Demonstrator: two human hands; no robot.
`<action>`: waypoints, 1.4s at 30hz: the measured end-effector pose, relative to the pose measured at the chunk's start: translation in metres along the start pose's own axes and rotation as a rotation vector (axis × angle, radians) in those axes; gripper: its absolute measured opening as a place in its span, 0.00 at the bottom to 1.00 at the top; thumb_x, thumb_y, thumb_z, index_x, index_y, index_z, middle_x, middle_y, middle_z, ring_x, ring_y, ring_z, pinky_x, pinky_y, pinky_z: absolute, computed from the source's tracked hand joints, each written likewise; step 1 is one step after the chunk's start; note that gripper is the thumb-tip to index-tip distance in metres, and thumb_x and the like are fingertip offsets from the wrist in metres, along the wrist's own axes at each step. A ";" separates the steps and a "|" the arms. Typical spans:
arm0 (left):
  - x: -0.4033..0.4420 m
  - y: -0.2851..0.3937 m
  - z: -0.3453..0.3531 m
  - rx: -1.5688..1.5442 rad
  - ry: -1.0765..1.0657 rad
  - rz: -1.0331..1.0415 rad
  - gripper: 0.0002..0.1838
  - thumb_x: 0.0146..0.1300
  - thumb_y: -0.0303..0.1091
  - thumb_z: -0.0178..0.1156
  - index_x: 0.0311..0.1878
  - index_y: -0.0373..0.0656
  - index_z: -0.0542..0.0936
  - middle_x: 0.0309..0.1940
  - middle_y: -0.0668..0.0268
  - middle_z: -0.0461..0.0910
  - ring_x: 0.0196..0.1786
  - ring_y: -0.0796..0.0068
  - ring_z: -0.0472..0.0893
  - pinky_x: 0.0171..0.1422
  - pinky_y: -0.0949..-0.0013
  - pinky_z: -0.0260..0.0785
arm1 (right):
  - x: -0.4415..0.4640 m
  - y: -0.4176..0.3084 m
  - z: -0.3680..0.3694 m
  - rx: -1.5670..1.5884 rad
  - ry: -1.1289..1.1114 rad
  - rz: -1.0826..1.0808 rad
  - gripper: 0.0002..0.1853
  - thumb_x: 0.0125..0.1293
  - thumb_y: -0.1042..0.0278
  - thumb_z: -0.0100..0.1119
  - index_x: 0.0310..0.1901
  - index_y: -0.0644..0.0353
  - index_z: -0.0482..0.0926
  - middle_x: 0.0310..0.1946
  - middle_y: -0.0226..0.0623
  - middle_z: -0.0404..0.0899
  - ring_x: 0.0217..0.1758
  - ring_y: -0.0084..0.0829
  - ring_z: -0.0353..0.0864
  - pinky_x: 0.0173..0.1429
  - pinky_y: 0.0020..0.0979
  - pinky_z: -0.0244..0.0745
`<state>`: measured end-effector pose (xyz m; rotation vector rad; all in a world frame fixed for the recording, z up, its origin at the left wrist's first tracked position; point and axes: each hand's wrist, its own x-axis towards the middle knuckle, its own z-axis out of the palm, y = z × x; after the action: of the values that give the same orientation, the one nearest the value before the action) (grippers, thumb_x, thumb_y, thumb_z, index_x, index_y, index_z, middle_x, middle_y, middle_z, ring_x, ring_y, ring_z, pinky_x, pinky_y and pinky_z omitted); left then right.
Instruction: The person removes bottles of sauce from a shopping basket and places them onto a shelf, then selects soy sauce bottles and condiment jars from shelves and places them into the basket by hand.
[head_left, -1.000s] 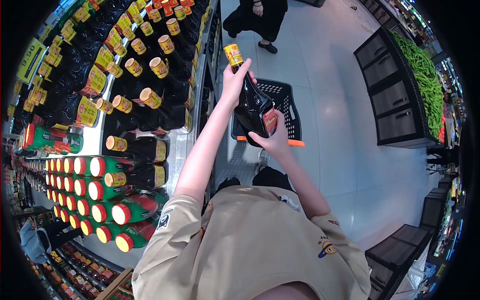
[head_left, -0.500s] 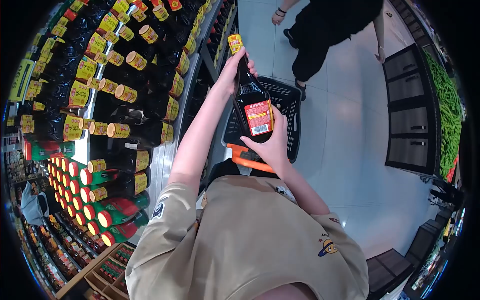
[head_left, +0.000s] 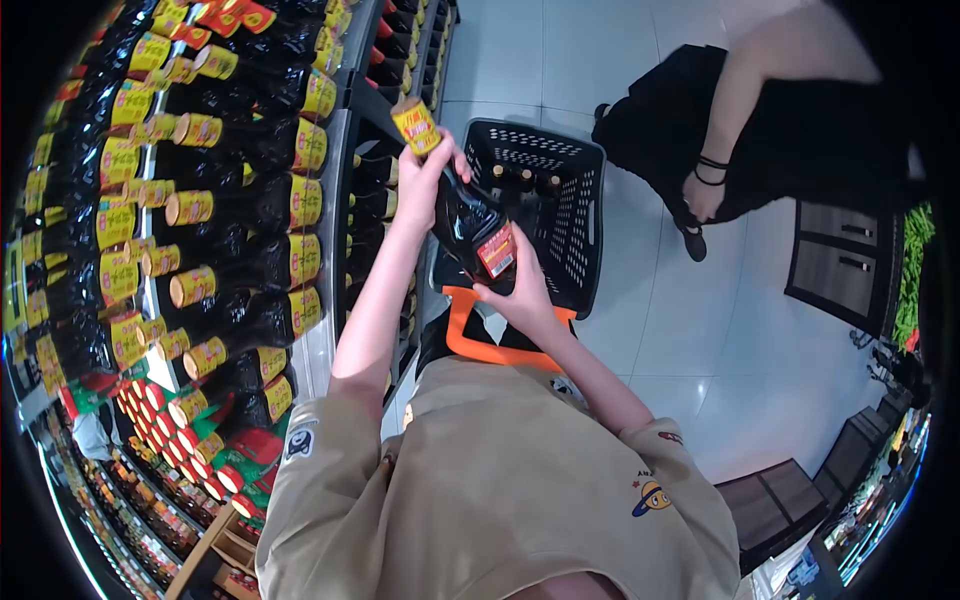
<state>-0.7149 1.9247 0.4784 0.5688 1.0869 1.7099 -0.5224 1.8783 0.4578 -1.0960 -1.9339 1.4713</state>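
A large dark bottle (head_left: 465, 222) with a yellow cap and a red label is held tilted between both hands. My left hand (head_left: 428, 180) wraps round its neck just under the cap. Lower down, my right hand (head_left: 520, 290) grips the bottle's base beside the red label. Behind and below the bottle is a black shopping basket (head_left: 577, 225) with an orange handle (head_left: 490, 350). Three bottles (head_left: 526, 180) with light caps lie inside the basket, near its far end.
On the left, a shelf (head_left: 325, 200) holds rows of dark bottles with yellow labels, and red-capped green bottles (head_left: 165, 430). A person in black (head_left: 760, 130) is at the upper right, close to the basket. Dark cabinets (head_left: 840, 250) with green vegetables stand at the right.
The bottle and both hands have moved slightly left, and the view has shifted so more of the basket shows. The person in black has come nearer on the right.
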 end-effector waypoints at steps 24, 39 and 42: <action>0.038 -0.416 -0.158 0.901 0.255 -0.069 0.13 0.43 0.22 0.67 0.34 0.38 0.76 0.46 0.51 0.77 0.51 0.59 0.77 0.53 0.66 0.67 | -0.111 0.104 -0.049 -0.349 -0.419 0.113 0.16 0.35 0.53 0.65 0.19 0.54 0.73 0.16 0.28 0.70 0.27 0.28 0.73 0.59 0.44 0.63; 0.060 -0.541 -0.226 0.848 0.424 -0.237 0.18 0.39 0.20 0.68 0.38 0.40 0.78 0.53 0.51 0.73 0.58 0.62 0.72 0.59 0.67 0.64 | -0.106 0.119 -0.055 -0.222 -0.459 -0.023 0.07 0.41 0.65 0.55 0.22 0.59 0.73 0.22 0.36 0.73 0.29 0.33 0.74 0.50 0.40 0.71; 0.062 -0.549 -0.234 0.814 0.399 -0.247 0.19 0.38 0.19 0.68 0.38 0.40 0.77 0.54 0.51 0.72 0.59 0.61 0.71 0.59 0.67 0.64 | -0.120 0.126 -0.058 -0.192 -0.596 0.092 0.14 0.31 0.68 0.58 0.26 0.59 0.74 0.27 0.36 0.75 0.34 0.33 0.76 0.50 0.37 0.72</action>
<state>-0.6524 1.9458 -0.1184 0.5569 2.0747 1.1400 -0.3708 1.8270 0.3686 -0.8949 -2.4963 1.8467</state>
